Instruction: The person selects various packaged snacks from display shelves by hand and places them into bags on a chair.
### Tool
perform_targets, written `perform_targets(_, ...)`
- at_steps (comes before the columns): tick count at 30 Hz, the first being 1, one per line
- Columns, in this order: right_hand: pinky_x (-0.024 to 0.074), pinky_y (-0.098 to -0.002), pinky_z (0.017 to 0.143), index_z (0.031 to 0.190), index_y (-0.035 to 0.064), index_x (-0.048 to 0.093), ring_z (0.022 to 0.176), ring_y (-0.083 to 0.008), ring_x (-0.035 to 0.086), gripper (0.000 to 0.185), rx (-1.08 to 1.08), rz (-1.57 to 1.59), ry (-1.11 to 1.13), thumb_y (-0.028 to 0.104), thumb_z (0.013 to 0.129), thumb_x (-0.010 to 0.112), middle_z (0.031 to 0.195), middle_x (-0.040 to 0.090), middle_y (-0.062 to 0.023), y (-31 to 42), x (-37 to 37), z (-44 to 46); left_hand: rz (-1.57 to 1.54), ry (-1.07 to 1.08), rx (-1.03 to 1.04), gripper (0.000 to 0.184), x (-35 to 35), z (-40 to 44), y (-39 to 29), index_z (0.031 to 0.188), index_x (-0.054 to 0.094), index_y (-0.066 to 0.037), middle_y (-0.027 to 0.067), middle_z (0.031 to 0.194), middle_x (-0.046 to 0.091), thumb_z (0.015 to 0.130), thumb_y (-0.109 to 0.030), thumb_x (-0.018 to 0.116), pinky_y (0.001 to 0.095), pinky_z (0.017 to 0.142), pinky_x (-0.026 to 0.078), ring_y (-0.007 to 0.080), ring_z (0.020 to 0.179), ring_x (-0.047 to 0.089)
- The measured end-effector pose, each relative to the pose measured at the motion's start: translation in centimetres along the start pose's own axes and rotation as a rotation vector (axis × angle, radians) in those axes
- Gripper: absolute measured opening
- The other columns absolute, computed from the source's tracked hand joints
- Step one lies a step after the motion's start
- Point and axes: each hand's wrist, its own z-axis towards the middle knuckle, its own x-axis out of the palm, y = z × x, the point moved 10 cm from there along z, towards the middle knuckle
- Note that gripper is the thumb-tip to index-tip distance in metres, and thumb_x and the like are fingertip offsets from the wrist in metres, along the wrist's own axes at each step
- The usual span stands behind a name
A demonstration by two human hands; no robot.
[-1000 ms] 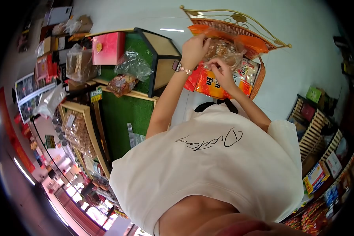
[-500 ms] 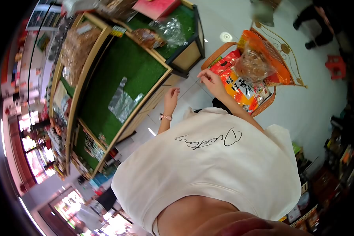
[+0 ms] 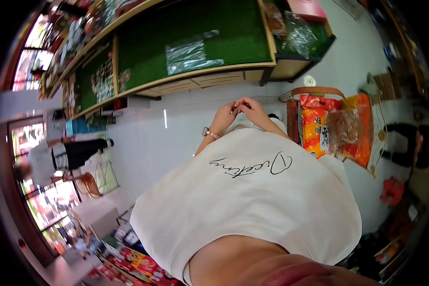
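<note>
Just beyond the front of the white shirt [image 3: 252,186], my left hand [image 3: 225,114] and my right hand [image 3: 251,108] meet at the fingertips. The fingers of both are bent and pressed together; whatever may be between them is too small or hidden to make out. A watch and a bracelet are on my left wrist. To the right of my right hand, apart from it, a wicker chair [image 3: 318,89] bears red and orange snack packs [image 3: 312,125] and a clear bag of brown food [image 3: 344,126].
Ahead runs a green-lined display counter [image 3: 148,35] with a flat clear plastic bag [image 3: 188,56] on it. A person [image 3: 45,157] stands at the far left. Another person's dark-clothed legs [image 3: 405,143] and a red stool [image 3: 392,190] are at the right. Packaged goods [image 3: 143,264] lie lower left.
The view has swung left, so the chair now appears farther right. My hands have left the bag of brown food on it, moved apart, then come together in front of the shirt.
</note>
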Motion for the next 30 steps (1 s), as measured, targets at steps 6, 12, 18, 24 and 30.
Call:
perform_targets(6, 0.0407, -0.0224, 0.07, 0.092, 0.0019, 0.055, 0.077, -0.0099, 0.051, 0.012, 0.09, -0.075, 0.327, 0.004, 0.085, 0.045, 0.081, 0.055, -0.0019, 0.3, 9.1, 3.3, -0.236, -0.223, -0.185, 0.025, -6.8, -5.2, 7.4, 0.102, 0.056, 0.0, 0.0101, 0.085, 0.062, 0.087, -0.018, 0.048, 0.0286, 0.07, 0.044, 0.0177, 0.078, 0.057)
perform_targets(12, 0.041, -0.0215, 0.07, 0.094, 0.0017, 0.054, 0.077, -0.0089, 0.051, 0.011, 0.189, -0.101, 0.545, 0.004, 0.085, 0.046, 0.081, 0.054, -0.0018, -3.5, 15.5, 7.4, -0.533, -0.509, -0.265, 0.025, -11.2, -9.3, 11.0, 0.1, 0.056, 0.002, 0.0074, 0.087, 0.06, 0.088, -0.017, 0.047, 0.0261, 0.073, 0.043, 0.0153, 0.08, 0.055)
perform_targets(18, 0.0415, -0.0219, 0.067, 0.094, 0.0019, 0.055, 0.077, -0.0107, 0.055, 0.014, 0.259, -0.059, 0.762, 0.008, 0.085, 0.047, 0.081, 0.059, -0.0054, -5.5, 23.6, 11.6, -0.652, -0.621, -0.297, 0.024, -14.8, -10.9, 16.3, 0.099, 0.054, 0.004, 0.0051, 0.084, 0.057, 0.088, -0.016, 0.046, 0.0254, 0.078, 0.041, 0.0125, 0.083, 0.052)
perform_targets(24, 0.0426, -0.0227, 0.069, 0.095, 0.0011, 0.054, 0.075, -0.0111, 0.055, 0.014, 0.244, -0.091, 0.895, 0.01, 0.085, 0.048, 0.08, 0.058, -0.0046, -8.1, 31.8, 19.8, -0.55, -0.807, -0.347, 0.024, -24.4, -11.4, 21.4, 0.099, 0.056, 0.002, 0.0079, 0.085, 0.062, 0.087, -0.017, 0.047, 0.0248, 0.074, 0.044, 0.0132, 0.08, 0.056)
perform_targets(30, 0.0425, -0.0235, 0.068, 0.096, 0.0014, 0.053, 0.073, -0.0113, 0.053, 0.015, 0.146, -0.151, 0.913, 0.011, 0.086, 0.049, 0.079, 0.056, -0.004, -6.4, 40.0, 30.0, -0.435, -0.766, -0.421, 0.026, -35.0, -9.2, 24.5, 0.101, 0.056, 0.001, 0.0111, 0.09, 0.063, 0.087, -0.02, 0.048, 0.027, 0.073, 0.045, 0.0171, 0.082, 0.06)
